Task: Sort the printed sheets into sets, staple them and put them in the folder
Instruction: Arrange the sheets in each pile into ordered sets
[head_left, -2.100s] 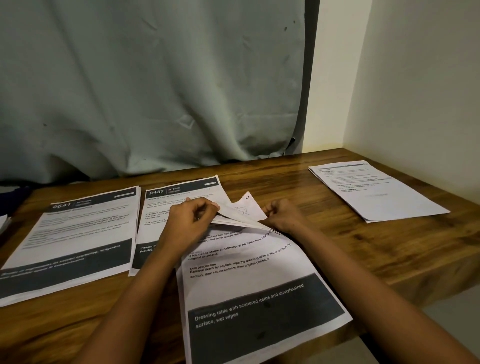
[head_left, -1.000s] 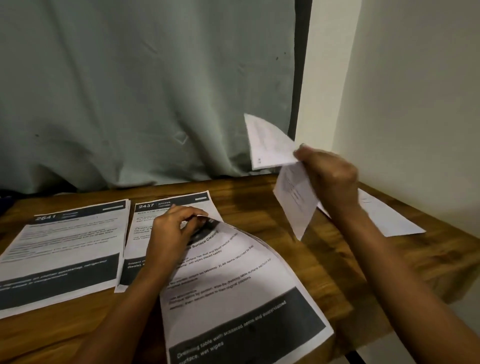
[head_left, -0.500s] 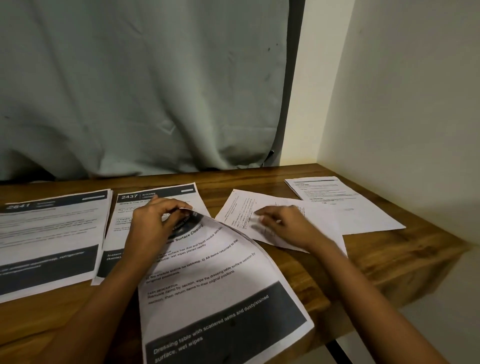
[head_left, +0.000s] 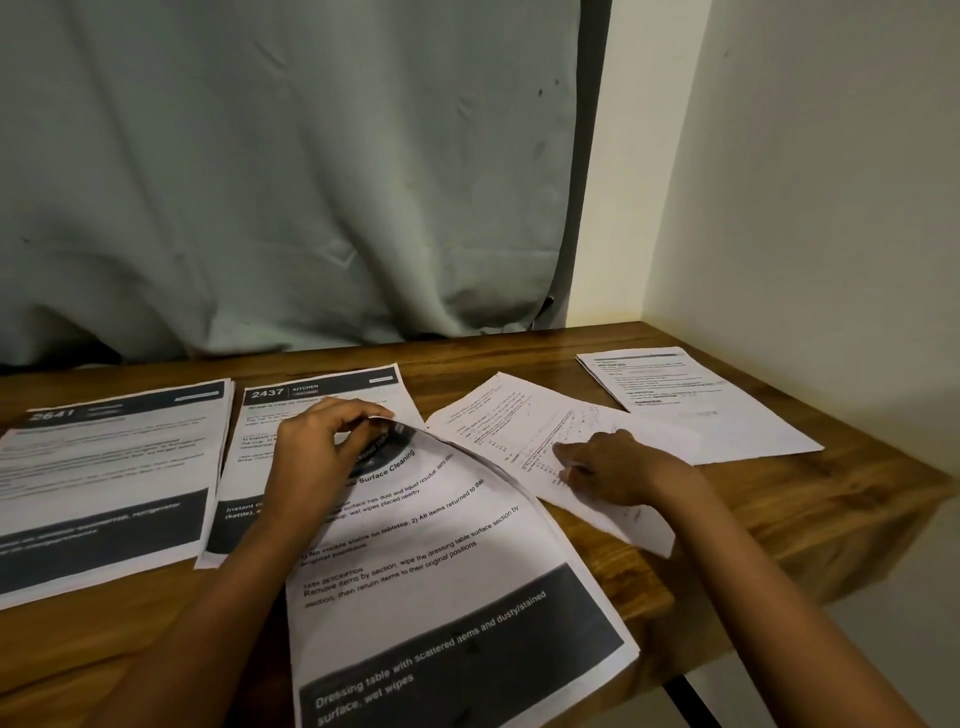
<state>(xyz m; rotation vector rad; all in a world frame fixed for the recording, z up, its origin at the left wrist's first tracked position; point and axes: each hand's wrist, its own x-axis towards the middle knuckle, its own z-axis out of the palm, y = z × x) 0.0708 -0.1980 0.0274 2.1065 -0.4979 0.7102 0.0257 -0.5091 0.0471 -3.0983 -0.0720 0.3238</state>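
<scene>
Now left hand (head_left: 322, 457) pinches curled sheet (head_left: 441, 571), right hand (head_left: 618, 470) touches loose page (head_left: 498, 415).

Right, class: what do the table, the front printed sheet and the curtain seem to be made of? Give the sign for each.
The table: likely wood or wood-look veneer, satin; grain streaks show. The front sheet: thin matt paper; it arches where the left hand pinches its corner. The curtain: woven fabric, probably; it hangs in soft folds.
</scene>
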